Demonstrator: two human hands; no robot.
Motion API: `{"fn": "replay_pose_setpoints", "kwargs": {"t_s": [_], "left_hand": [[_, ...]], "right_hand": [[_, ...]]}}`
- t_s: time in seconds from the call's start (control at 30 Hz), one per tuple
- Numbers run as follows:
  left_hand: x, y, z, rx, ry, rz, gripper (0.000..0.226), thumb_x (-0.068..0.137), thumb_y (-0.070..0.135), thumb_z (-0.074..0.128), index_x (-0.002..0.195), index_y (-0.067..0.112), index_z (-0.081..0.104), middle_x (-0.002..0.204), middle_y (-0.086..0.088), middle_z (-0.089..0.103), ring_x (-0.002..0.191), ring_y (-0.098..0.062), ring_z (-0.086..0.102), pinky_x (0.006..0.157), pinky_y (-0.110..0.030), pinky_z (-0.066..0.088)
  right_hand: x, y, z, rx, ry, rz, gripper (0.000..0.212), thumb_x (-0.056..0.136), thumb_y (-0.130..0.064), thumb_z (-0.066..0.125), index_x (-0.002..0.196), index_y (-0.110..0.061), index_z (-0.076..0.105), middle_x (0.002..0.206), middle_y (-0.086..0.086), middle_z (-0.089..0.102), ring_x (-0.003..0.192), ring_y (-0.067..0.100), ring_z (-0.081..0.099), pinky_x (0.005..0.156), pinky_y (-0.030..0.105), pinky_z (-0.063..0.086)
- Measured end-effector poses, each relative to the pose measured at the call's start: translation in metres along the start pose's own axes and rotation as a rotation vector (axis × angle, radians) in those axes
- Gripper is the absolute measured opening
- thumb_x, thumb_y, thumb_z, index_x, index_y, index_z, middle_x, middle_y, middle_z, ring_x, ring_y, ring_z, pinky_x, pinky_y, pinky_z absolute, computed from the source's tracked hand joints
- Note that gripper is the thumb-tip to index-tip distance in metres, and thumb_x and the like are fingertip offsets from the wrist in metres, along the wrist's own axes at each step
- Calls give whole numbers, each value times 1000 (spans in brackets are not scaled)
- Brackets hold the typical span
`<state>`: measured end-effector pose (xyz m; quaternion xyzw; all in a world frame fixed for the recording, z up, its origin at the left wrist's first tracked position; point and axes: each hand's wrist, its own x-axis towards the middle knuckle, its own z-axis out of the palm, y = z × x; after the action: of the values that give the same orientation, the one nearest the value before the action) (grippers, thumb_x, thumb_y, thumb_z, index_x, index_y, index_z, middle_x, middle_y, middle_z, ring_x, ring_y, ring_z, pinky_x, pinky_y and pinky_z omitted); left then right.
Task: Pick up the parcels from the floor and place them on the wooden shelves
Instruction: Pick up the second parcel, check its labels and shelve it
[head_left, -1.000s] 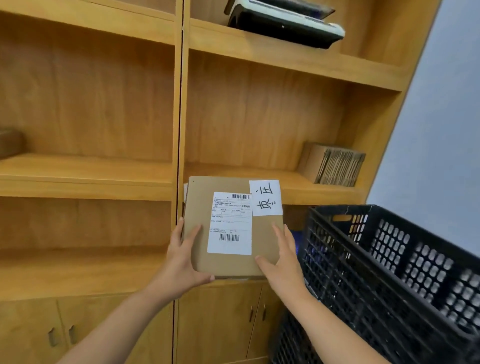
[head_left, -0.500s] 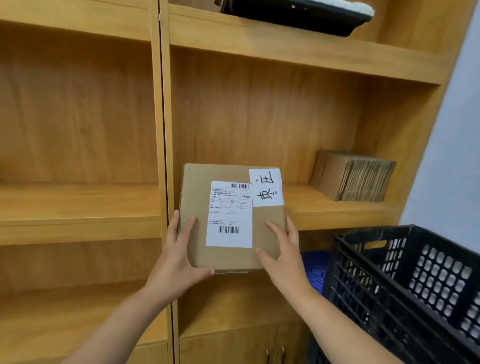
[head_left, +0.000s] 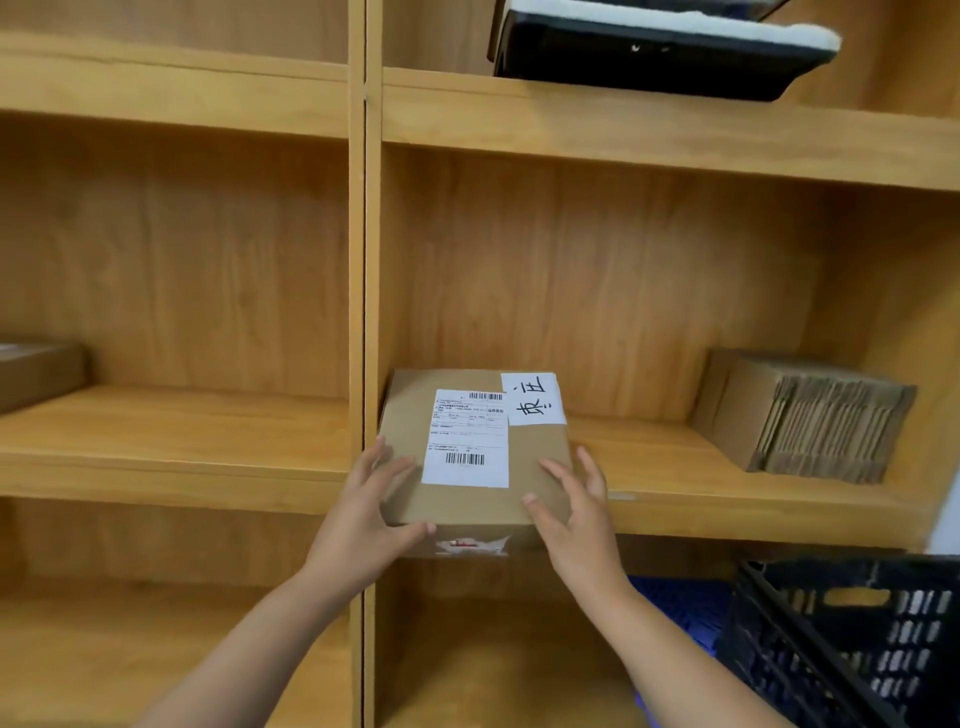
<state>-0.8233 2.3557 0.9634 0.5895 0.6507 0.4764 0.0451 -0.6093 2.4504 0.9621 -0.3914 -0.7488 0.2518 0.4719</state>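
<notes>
A brown cardboard parcel with a white shipping label and a handwritten white sticker lies flat on the middle wooden shelf, in the right bay against the upright divider, its near end overhanging the shelf edge. My left hand grips its near left corner, thumb under the front edge. My right hand holds the near right corner, fingers spread on top.
A stack of flattened cardboard boxes sits at the right end of the same shelf. A black device lies on the shelf above. Another box is at far left. A black plastic crate stands at lower right.
Both hands carried the parcel up and forward onto the middle shelf; it was held in the air before and now rests on the board. The view rose with it.
</notes>
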Motion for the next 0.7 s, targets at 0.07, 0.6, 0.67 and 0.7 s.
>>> {"fn": "replay_pose_setpoints", "kwargs": {"t_s": [0.07, 0.6, 0.67, 0.7], "left_hand": [[7, 2, 0, 25, 21, -10, 60, 70, 36, 76, 124, 36, 49, 152, 13, 20, 136, -13, 26, 105, -44, 40], [66, 13, 8, 620, 264, 238, 18, 78, 17, 69, 95, 21, 72, 94, 5, 72, 98, -24, 59, 84, -38, 43], [71, 9, 12, 681, 236, 276, 27, 69, 9, 75, 93, 19, 72, 89, 3, 72, 86, -24, 63, 72, -34, 51], [73, 7, 14, 720, 219, 288, 35, 62, 6, 79, 93, 18, 72, 88, 3, 72, 82, -23, 64, 66, -31, 53]], "right_hand": [[7, 3, 1, -4, -7, -8, 40, 87, -33, 60, 127, -30, 52, 154, -8, 11, 139, 11, 23, 109, 27, 27], [61, 4, 0, -235, 59, -164, 49, 85, -27, 61, 131, -32, 47, 154, -7, 15, 140, 11, 24, 112, 36, 29], [68, 6, 4, -356, 85, -194, 43, 86, -27, 59, 128, -30, 52, 150, -3, 27, 137, 15, 28, 110, 35, 30], [72, 7, 7, -405, 79, -212, 38, 87, -26, 58, 125, -29, 55, 146, -2, 36, 134, 17, 33, 106, 34, 31]]}}
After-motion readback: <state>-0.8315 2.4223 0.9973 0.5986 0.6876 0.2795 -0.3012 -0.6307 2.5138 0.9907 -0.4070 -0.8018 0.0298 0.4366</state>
